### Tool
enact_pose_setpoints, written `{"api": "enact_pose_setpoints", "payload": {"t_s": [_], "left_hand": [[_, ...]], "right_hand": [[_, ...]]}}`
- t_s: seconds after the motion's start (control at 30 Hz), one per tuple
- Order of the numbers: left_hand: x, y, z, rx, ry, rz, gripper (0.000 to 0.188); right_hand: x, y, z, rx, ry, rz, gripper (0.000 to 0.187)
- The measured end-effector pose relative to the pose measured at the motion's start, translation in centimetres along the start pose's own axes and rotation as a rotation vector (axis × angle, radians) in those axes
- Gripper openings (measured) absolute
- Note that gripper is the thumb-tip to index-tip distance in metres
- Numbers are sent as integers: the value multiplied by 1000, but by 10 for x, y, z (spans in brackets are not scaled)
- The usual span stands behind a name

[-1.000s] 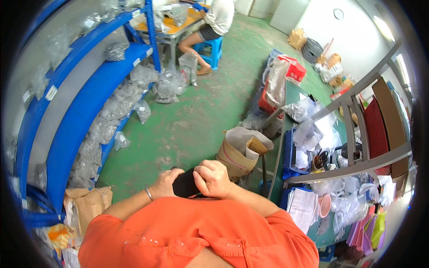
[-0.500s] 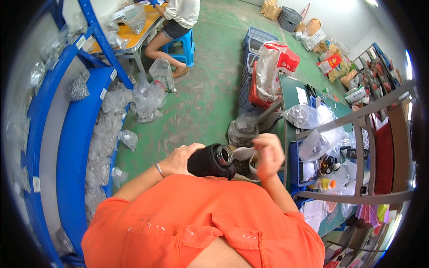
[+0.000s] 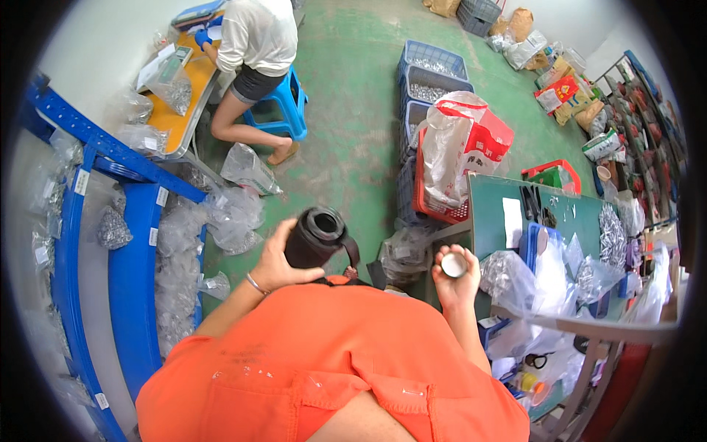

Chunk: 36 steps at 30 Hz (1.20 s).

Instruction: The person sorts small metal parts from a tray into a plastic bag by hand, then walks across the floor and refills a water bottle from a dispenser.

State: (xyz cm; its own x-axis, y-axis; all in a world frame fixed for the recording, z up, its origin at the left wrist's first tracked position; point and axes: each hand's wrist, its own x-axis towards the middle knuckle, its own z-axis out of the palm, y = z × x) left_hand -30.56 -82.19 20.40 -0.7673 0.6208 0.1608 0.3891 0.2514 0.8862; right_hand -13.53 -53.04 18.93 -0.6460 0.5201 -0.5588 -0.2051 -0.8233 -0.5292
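Note:
A black thermos (image 3: 308, 243) stands upright before my chest, its mouth facing up, with a strap hanging on its right side. Wrapped round its left side is my left hand (image 3: 274, 261), a bangle on the wrist. My right hand (image 3: 459, 283) is palm up, well apart from the thermos. Its curled fingers hold a small round cap (image 3: 454, 264) with its pale inner side upward.
On my right is a green table (image 3: 486, 199) with plastic bags and small items. Stacked crates (image 3: 434, 62) of metal parts stand ahead. Blue shelving (image 3: 132, 295) with bagged parts lines the left. A co-worker (image 3: 258, 44) sits on a blue stool (image 3: 287, 110).
My left hand has moved the thermos left and turned it more upright. My right hand has rotated palm up, and the cap in it now shows. My view has shifted slightly.

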Motion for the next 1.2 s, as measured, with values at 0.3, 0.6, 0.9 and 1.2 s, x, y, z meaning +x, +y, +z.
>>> {"api": "enact_pose_setpoints", "payload": {"t_s": [0.3,0.6,0.9,1.2], "left_hand": [[159,-92,-31,88,122,-313,77],[399,-185,-83,155,-82,-388,73],[658,-181,-27,135,-326,39,76],[879,-189,-20,-161,-257,-76,71]], "right_hand": [[165,6,112,-406,-107,206,9],[324,-20,261,-425,-62,-82,11],[497,-65,353,-862,-167,-316,31],[717,-147,520,-1073,-735,-177,36]]}}
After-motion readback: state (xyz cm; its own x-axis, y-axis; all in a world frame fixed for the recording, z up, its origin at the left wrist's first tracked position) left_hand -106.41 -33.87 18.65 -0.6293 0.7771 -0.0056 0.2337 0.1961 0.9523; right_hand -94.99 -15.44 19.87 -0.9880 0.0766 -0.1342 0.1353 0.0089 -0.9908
